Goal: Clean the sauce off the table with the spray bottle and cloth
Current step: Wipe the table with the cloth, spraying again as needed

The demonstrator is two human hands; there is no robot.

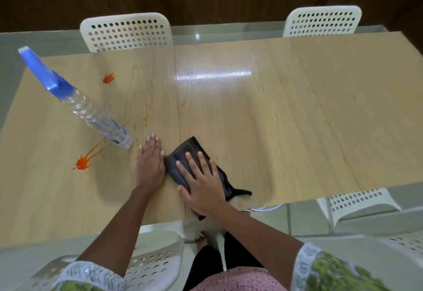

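Note:
A dark folded cloth (183, 155) lies on the light wooden table (274, 119) near its front edge. My right hand (201, 183) presses flat on the cloth with straight, spread fingers. My left hand (150, 162) rests flat on the table just left of the cloth, touching its edge. A clear spray bottle (91, 112) with a blue trigger head stands on the table to the left, a little beyond my left hand. One orange-red sauce splat (82, 162) with streaks lies left of my left hand. Another sauce splat (108, 78) sits farther back, and faint smears (146, 116) lie between.
Two white perforated chairs (126, 31) (322, 21) stand at the table's far side. Another white chair (158, 261) is right below me, and one more chair (357, 201) stands at the front right. A seam (177, 98) runs across the tabletop.

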